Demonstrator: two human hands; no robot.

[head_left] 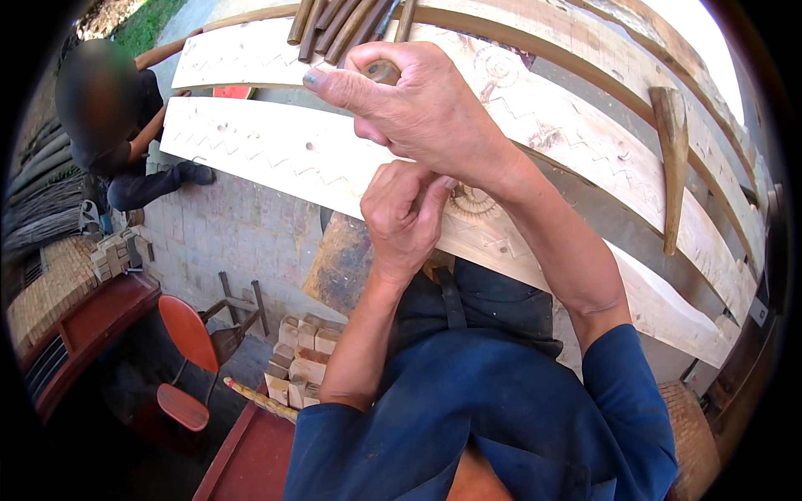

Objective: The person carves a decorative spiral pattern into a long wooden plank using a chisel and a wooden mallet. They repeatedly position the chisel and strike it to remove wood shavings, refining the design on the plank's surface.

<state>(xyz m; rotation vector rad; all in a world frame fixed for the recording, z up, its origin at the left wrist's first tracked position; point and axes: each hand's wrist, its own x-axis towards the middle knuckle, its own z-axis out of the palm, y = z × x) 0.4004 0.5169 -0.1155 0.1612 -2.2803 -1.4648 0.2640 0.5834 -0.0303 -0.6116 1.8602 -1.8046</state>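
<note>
My right hand (430,104) is closed round the round-ended wooden handle (383,73) of a carving chisel. Just below it, my left hand (399,209) is closed too, its thumb pressed in against what looks like the lower part of the same tool. The blade is hidden by my hands. Both are over the nearest pale plank (259,142), which bears zigzag lines along its length. Beside my left hand, a round fluted carving (470,202) shows in the wood, partly covered by my right wrist.
Several wooden-handled tools (347,29) lie at the far edge. A wooden mallet (671,159) rests across the planks at right. Another person (125,142) sits at the far left, by the plank ends. An orange chair (190,334) and stacked wood blocks (302,355) stand at lower left.
</note>
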